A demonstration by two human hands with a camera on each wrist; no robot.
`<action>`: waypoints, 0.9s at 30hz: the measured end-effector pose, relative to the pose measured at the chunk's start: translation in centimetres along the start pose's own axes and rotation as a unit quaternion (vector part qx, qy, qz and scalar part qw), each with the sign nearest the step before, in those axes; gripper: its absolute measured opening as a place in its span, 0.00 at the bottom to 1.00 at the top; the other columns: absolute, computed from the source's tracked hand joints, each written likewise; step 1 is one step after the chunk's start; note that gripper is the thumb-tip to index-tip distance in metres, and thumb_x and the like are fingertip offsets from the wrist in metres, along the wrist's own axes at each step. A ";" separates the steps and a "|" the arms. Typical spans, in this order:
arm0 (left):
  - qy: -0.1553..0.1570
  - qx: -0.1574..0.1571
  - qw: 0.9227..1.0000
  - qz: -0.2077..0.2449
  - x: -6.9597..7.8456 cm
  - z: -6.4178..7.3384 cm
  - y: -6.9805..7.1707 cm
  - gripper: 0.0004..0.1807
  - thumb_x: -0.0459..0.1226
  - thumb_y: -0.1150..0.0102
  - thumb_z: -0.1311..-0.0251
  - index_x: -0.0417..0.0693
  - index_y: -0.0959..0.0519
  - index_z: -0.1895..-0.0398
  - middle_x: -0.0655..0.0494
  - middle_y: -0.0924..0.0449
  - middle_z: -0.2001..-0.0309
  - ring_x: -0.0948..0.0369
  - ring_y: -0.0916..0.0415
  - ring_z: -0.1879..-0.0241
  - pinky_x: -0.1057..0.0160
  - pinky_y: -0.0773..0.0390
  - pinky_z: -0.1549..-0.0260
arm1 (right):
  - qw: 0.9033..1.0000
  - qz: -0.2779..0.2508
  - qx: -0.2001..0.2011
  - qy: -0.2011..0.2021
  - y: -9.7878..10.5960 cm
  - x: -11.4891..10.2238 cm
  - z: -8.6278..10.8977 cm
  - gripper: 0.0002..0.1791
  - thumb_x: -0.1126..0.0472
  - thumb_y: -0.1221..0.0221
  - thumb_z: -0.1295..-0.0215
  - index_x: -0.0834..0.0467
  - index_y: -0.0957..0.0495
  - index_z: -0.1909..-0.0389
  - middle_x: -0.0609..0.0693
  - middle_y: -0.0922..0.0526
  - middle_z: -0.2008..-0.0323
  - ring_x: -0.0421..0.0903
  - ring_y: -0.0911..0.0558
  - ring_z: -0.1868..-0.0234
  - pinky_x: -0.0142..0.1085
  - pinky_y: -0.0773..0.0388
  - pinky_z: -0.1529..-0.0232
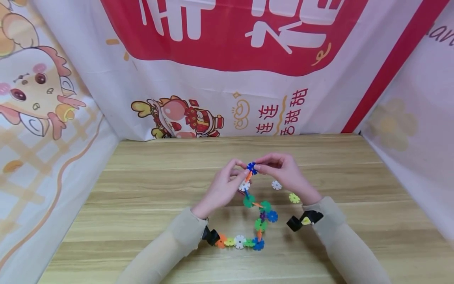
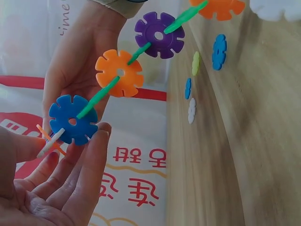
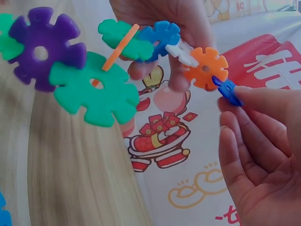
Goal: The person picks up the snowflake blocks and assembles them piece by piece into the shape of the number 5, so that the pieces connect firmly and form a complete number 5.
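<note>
wooden table [image 1: 159,177] is used; blue disc [image 1: 252,168] is pinched by right hand [image 1: 286,171], disc chain [image 1: 265,206] by left hand [image 1: 222,188]; both are judged light, stiff, best held edgewise.

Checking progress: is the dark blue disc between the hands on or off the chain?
Dark blue disc looks on: its edge meets the orange disc in the right wrist view. How firmly, cannot tell.

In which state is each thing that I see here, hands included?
Left hand: holds the chain near one end.
Right hand: pinches the dark blue disc.
Dark blue disc: touches orange disc; joining unclear.
Chain: linked, bent.
Loose white disc: flat on table.
Loose yellow disc: flat on table.
Two blue discs: on table.
</note>
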State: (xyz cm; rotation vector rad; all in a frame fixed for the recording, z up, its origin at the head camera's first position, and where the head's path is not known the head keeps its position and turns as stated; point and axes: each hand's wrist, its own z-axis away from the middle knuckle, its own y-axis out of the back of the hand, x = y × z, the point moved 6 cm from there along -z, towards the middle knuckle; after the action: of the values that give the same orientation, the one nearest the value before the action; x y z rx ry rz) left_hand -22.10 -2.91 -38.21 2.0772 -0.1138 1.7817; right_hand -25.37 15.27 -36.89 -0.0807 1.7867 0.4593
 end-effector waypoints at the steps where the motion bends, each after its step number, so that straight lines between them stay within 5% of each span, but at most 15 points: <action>1: 0.000 0.004 1.000 -0.001 0.0 0.0 0.1 0.10 0.43 0.48 0.22 0.50 0.27 0.45 0.51 0.15 0.57 0.55 0.17 0.65 0.49 0.14 0.69 | 1.000 -0.001 -0.002 0.002 0.1 0.1 0.1 0.12 0.60 0.33 0.31 0.62 0.15 0.51 0.55 0.13 0.57 0.53 0.14 0.59 0.43 0.15 0.56; 7: 0.004 0.021 1.000 0.012 -0.4 0.0 0.9 0.13 0.39 0.49 0.21 0.49 0.25 0.40 0.46 0.18 0.57 0.52 0.18 0.70 0.43 0.15 0.69 | 0.999 0.024 -0.022 -0.025 1.0 2.2 1.3 0.16 0.54 0.34 0.30 0.59 0.16 0.47 0.54 0.13 0.53 0.57 0.15 0.54 0.49 0.16 0.53; 11: -0.003 0.026 1.000 0.011 -0.6 -0.1 1.2 0.12 0.39 0.48 0.22 0.46 0.22 0.42 0.46 0.20 0.58 0.52 0.19 0.73 0.44 0.14 0.70 | 0.995 0.071 -0.060 -0.048 1.2 4.1 3.0 0.17 0.53 0.34 0.30 0.57 0.16 0.47 0.54 0.13 0.52 0.52 0.15 0.53 0.44 0.17 0.52; 18: -0.007 0.033 0.999 0.010 -0.4 -0.1 1.4 0.10 0.39 0.48 0.22 0.46 0.20 0.49 0.48 0.22 0.54 0.53 0.18 0.71 0.55 0.13 0.72 | 0.977 0.157 -0.137 -0.056 0.1 6.0 6.3 0.19 0.56 0.27 0.39 0.56 0.15 0.48 0.46 0.13 0.59 0.47 0.17 0.61 0.36 0.18 0.60; 27: -0.011 0.030 0.999 0.009 -0.5 -0.1 1.3 0.10 0.39 0.46 0.23 0.44 0.19 0.50 0.48 0.22 0.55 0.53 0.18 0.71 0.52 0.13 0.72 | 0.954 0.239 -0.165 -0.071 -0.8 7.0 8.0 0.17 0.51 0.24 0.43 0.47 0.13 0.54 0.41 0.18 0.61 0.45 0.22 0.62 0.35 0.21 0.63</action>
State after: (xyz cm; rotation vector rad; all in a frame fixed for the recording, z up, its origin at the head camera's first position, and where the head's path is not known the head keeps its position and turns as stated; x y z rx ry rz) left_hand -22.67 -4.19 -38.31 2.1444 -0.0865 1.7955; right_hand -19.73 18.58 -45.31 0.1530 1.5658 1.0834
